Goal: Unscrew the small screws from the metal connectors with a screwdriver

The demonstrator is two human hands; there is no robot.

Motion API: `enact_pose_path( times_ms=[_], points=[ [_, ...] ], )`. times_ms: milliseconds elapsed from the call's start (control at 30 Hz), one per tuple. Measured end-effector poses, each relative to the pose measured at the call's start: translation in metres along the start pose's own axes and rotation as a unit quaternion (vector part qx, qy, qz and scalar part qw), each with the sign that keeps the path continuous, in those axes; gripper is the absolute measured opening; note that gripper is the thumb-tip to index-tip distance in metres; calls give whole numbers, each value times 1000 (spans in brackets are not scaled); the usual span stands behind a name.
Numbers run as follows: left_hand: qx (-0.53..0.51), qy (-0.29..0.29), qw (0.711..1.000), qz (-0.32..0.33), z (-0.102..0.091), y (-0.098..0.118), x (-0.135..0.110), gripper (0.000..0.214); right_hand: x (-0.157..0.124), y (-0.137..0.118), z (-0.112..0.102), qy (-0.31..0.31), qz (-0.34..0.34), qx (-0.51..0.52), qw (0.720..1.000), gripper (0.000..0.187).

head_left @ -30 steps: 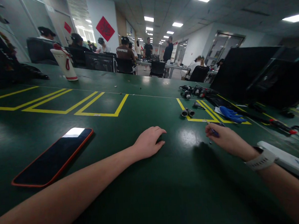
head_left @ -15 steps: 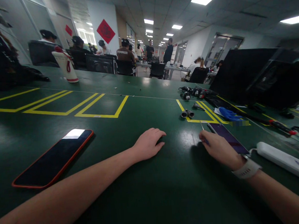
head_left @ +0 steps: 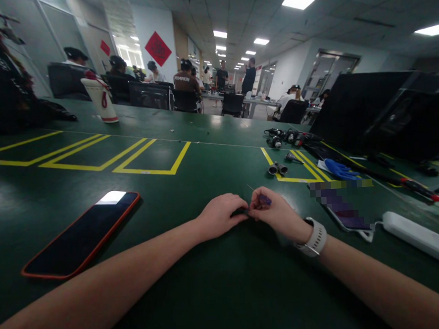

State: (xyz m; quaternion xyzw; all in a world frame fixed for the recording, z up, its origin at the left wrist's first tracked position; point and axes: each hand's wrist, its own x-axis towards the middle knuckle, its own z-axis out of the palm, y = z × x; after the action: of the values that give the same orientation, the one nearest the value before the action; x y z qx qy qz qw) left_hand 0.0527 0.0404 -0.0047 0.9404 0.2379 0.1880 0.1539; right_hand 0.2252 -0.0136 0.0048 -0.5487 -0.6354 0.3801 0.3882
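Above the green table [head_left: 197,290], my two hands meet at their fingertips. My right hand [head_left: 278,213], with a pale watch on the wrist, is closed around a small screwdriver [head_left: 265,199]. Its purple handle shows between the fingers, and a thin shaft points up and left. The thumb and forefinger of my left hand [head_left: 222,213] come together against the right fingertips. Whatever small piece is pinched there is too hidden to make out.
A phone in an orange case [head_left: 86,232] lies at left, another phone [head_left: 341,204] at right beside a white power strip [head_left: 421,239]. Metal cylindrical fittings [head_left: 278,169], a blue glove [head_left: 341,169] and dark monitors [head_left: 364,106] are farther right. A white cup [head_left: 102,102] stands far left.
My right hand has moved left with the screwdriver, from beside the right phone to my left hand. The left fingers have closed in to meet it.
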Motion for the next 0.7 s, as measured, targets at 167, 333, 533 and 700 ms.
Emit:
enact_pose_path(
  times_ms=[167,333,533,700],
  points=[
    [8,29,1000,-4,2,-3,-1,11,2,-6,9,14,5,82,997,19],
    [62,42,997,8,4,-1,-3,13,4,-1,11,46,-21,49,998,17],
    [94,22,995,34,3,2,-2,24,1,1,6,26,-6,53,998,13],
    [79,21,996,26,3,2,-1,26,42,6,-52,234,-64,-141,960,13]
  ],
)
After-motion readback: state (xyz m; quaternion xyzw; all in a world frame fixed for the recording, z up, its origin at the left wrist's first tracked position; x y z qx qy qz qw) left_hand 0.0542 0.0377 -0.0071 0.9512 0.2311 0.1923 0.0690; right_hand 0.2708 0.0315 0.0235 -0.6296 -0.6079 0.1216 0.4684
